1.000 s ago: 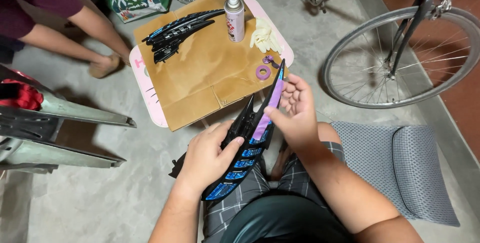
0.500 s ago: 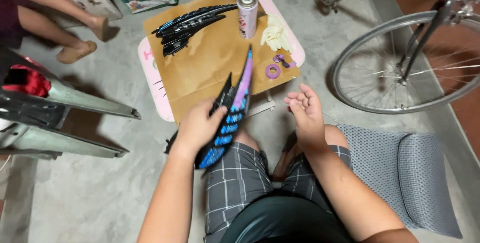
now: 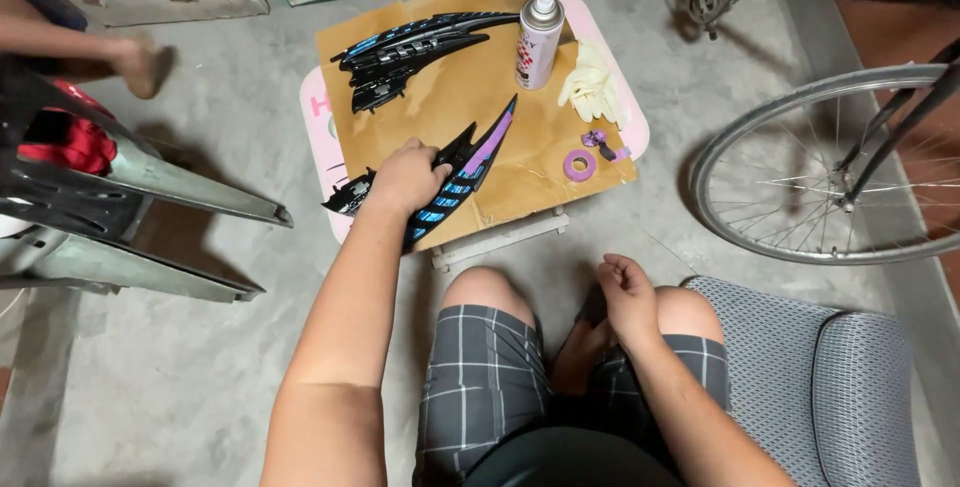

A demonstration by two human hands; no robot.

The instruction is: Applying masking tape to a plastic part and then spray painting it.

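Left hand reaches forward, fingers curled over a black fairing panel with blue and purple striping, gripping it near its middle. The panel lies on brown paper spread over a small pink surface, its pointed tip aimed toward one o'clock, its blunt end hanging past the paper's edge at about eight o'clock from the hand. Right hand rests on the right knee, fingers loosely folded inward, holding nothing that shows; whether the thumb is tucked is hard to tell from this angle. At twelve o'clock from the left hand, a second black panel with blue accents lies across the paper's far side. A spray can stands upright at one o'clock, just beside a pale crumpled glove. A purple tape roll sits flat near the paper's right edge, at three o'clock from the held panel. Bicycle wheel stands off at three o'clock, well apart from the surface. Grey cushion lies beside the right leg. Another person's bare foot shows at ten o'clock.
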